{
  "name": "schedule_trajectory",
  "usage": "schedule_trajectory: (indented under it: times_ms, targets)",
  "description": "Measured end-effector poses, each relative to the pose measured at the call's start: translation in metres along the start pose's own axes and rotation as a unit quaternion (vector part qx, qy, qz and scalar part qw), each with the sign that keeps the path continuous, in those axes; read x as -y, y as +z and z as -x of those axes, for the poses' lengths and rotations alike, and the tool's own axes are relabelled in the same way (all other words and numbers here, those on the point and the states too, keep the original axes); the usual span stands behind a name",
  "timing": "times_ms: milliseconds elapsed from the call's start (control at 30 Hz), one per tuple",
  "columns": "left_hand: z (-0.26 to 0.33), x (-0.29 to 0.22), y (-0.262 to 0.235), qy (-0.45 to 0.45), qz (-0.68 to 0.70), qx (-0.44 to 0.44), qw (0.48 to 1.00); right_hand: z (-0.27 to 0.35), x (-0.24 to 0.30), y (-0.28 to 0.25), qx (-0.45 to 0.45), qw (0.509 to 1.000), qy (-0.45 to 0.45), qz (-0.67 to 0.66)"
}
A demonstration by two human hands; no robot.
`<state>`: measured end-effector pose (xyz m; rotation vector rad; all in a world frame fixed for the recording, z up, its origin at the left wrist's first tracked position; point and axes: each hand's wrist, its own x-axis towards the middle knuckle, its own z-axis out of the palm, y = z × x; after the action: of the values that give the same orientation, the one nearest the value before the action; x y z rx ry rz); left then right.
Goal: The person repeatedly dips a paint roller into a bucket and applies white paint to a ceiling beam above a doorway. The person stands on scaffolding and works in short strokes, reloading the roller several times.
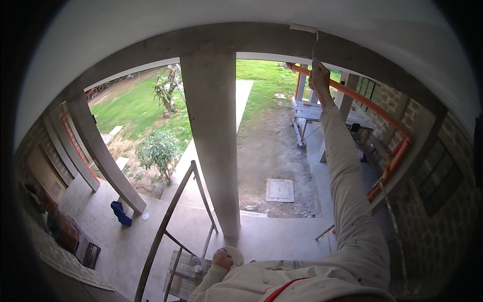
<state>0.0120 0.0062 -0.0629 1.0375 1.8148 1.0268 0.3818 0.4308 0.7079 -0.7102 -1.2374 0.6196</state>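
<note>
Sitting at the upper right of the frame, pressed against the underside of the grey concrete beam (261,38) where it meets the white ceiling (251,10): a small paint roller (303,28), its thin handle (315,48) dropping straight down into the right hand (320,76). Closing firmly around the lower end of that handle, the right hand, fingers wrapped shut on it, so the roller head is lying just above and slightly left of the fist. Stretching down from there toward the lower right of the frame, a long paint-flecked pale sleeve (352,201). Resting at the bottom centre, the left hand (222,258), curled with fingers together on a round whitish thing (234,254) too small to identify; whether gripping it or merely lying on it, cannot tell. Standing just beside that hand, at the lower left of centre, the top of a wooden ladder (171,221), with a small container (196,264) sitting on its upper step. Rising through the middle of the frame, a square concrete column (214,141), with slanted columns (100,151) lining the left. Lying on the porch floor (110,231) at lower left, a blue cloth (121,213). Running along the right, an orange pipe (372,108) beside a block wall (432,236). Showing beyond, green lawn (131,108), a shrub (160,151) and bare dirt (271,146).
</note>
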Motion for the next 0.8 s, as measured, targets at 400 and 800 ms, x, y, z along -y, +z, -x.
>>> schedule_trajectory:
  times_ms: [400, 800]
  targets:
    - [0.014, -0.053, -0.012, 0.055, -0.036, 0.026, 0.998, 0.055, 0.015, -0.001, 0.003, 0.999, -0.011, -0.039]
    - [-0.005, -0.074, -0.019, 0.078, -0.107, 0.157, 0.979, 0.218, 0.11, -0.003, -0.031, 0.988, -0.136, -0.072]
